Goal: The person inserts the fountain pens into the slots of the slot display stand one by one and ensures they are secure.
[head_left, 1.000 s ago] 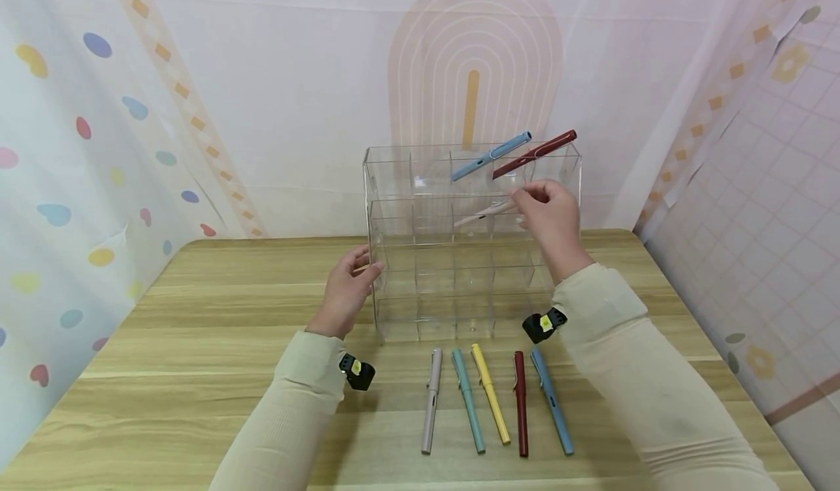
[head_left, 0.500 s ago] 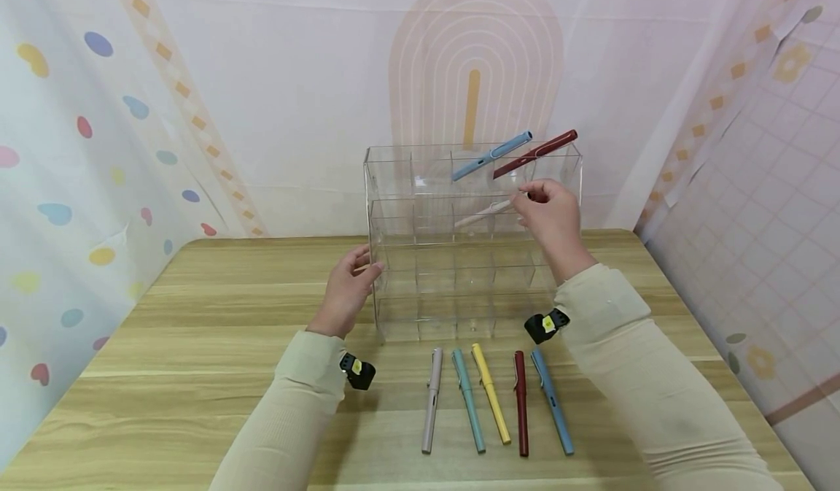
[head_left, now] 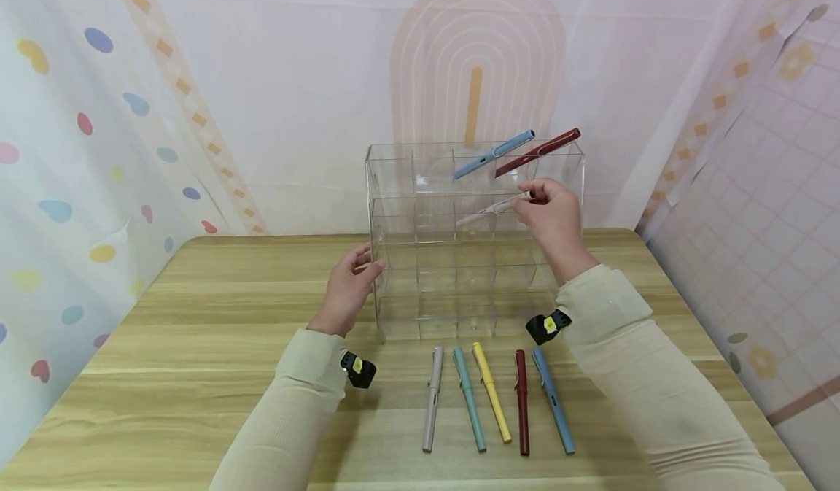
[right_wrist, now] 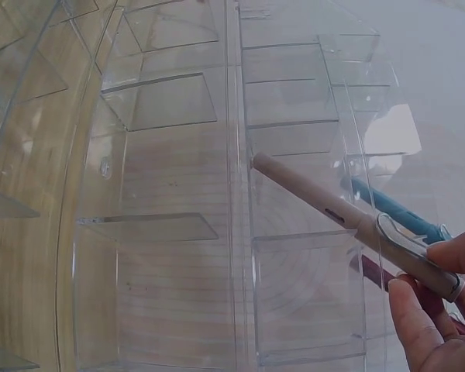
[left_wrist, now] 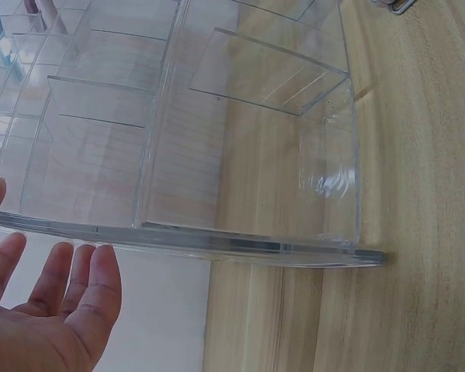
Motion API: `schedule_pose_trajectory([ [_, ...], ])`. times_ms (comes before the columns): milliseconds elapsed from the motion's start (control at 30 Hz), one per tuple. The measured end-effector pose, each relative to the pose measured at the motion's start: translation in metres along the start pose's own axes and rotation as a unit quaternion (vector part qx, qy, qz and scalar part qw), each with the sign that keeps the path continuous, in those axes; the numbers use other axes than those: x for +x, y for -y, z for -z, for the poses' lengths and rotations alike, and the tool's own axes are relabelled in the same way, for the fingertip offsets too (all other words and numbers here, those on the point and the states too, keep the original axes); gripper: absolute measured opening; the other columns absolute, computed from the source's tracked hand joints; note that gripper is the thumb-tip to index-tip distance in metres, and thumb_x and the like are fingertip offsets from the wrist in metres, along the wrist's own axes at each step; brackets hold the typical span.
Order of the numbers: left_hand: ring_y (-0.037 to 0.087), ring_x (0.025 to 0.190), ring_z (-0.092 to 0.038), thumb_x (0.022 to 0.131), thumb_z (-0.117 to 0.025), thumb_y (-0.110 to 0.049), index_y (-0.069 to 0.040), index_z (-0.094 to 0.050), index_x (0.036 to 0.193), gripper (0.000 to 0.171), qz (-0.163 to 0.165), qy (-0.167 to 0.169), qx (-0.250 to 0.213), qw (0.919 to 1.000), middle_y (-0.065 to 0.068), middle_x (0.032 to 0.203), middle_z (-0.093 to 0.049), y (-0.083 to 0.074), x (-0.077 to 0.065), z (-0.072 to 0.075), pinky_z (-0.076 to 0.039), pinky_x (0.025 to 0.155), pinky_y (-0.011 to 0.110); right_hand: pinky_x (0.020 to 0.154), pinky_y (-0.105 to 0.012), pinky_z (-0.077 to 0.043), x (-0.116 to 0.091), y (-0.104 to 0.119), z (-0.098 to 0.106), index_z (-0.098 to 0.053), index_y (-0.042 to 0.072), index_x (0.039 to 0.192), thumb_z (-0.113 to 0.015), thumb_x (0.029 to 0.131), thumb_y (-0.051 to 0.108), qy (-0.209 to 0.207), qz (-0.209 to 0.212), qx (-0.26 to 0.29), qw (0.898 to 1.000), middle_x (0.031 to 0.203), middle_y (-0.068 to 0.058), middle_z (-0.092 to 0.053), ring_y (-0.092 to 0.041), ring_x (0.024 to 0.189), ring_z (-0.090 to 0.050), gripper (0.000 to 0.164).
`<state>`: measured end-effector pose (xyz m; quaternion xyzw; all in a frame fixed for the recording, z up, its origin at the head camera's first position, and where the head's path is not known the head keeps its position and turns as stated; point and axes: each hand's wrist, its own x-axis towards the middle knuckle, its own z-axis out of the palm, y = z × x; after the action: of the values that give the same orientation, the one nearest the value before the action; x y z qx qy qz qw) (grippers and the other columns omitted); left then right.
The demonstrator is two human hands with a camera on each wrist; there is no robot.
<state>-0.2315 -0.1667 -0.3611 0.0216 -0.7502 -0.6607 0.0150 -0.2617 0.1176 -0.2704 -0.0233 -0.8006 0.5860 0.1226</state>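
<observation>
In the head view, my right hand (head_left: 553, 214) pinches a pale pink pen (head_left: 488, 211) near its cap end. The pen slants down to the left, its far end inside a second-row compartment of the clear acrylic pen organizer (head_left: 435, 243). The right wrist view has the thumb over the cap near the metal clip and a fingertip under it. My left hand (head_left: 348, 287) holds the organizer's left side panel, thumb at the front edge and fingers along the outside. Above the right hand, a blue pen (head_left: 494, 155) and a dark red pen (head_left: 538, 152) lean in the top row.
On the wooden table (head_left: 216, 330), in front of the organizer, lie a grey-lilac pen (head_left: 432, 400), a teal pen (head_left: 470, 400), a yellow pen (head_left: 492, 394), a dark red pen (head_left: 521, 403) and a blue pen (head_left: 553, 401). Patterned curtains hang behind and at both sides.
More of the pale pink pen's cap end shows between my right fingers, which have shifted slightly along it. The left hand keeps its place on the organizer, and the head view has shifted slightly.
</observation>
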Motion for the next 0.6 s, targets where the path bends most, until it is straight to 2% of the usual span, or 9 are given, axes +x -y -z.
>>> schedule_pose_trajectory([
  [300,0.033,0.124,-0.046,0.099,-0.053,-0.012,-0.005,-0.04,0.144,0.047,0.006,-0.003,0.003,1.0,0.022,0.142,-0.042,-0.001,0.001,-0.002,-0.04,0.101,0.051,0.074,-0.016,-0.046,-0.003,-0.002,0.003,-0.06,0.002,0.124,-0.066,0.089,0.006,0.005,0.009,-0.005,1.0,0.109,-0.01,-0.059,-0.014,0.095,-0.055,0.036],
  [500,0.033,0.125,-0.046,0.099,-0.052,-0.012,-0.005,-0.04,0.145,0.048,0.006,-0.001,0.006,1.0,0.023,0.142,-0.042,-0.002,0.0,-0.002,-0.041,0.1,0.051,0.089,-0.028,-0.049,-0.01,-0.004,0.012,-0.048,0.007,0.139,-0.069,0.09,0.013,0.018,0.008,0.008,1.0,0.127,-0.012,-0.055,-0.022,0.113,-0.055,0.054],
  [600,0.033,0.125,-0.046,0.099,-0.052,-0.013,-0.006,-0.04,0.145,0.048,0.007,-0.002,0.007,0.9999,0.022,0.142,-0.042,-0.002,-0.001,-0.001,-0.042,0.1,0.05,0.095,-0.033,-0.047,-0.016,-0.008,0.02,-0.045,0.007,0.142,-0.067,0.091,0.015,0.025,0.018,0.016,0.999,0.131,-0.012,-0.053,-0.022,0.118,-0.053,0.056],
])
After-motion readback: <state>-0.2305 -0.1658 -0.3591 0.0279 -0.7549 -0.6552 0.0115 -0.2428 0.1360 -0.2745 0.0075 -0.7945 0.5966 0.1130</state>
